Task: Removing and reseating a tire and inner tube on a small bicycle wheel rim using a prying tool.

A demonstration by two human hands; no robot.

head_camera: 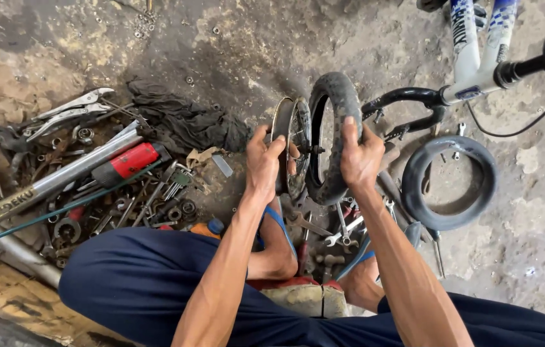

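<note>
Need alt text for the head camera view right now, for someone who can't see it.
Seen from above, a squatting person's left hand grips a small spoked wheel rim while the right hand holds its black tyre beside it. A loose inner tube lies on the stained concrete floor to the right, and a tyre pump, pliers and spanners lie scattered around.

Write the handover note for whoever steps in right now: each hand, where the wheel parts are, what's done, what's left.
Left hand: gripping the small spoked wheel rim, upright on the ground.
Right hand: gripping the black tyre, upright just right of the rim.
Tyre looks off the rim, or nearly; overlap at the bottom is unclear.
Inner tube lies loose on the ground to the right, by the bike frame.
Spanners lie between the feet; pump and pliers on the left.
Left, probably: refit tube and tyre.
</note>
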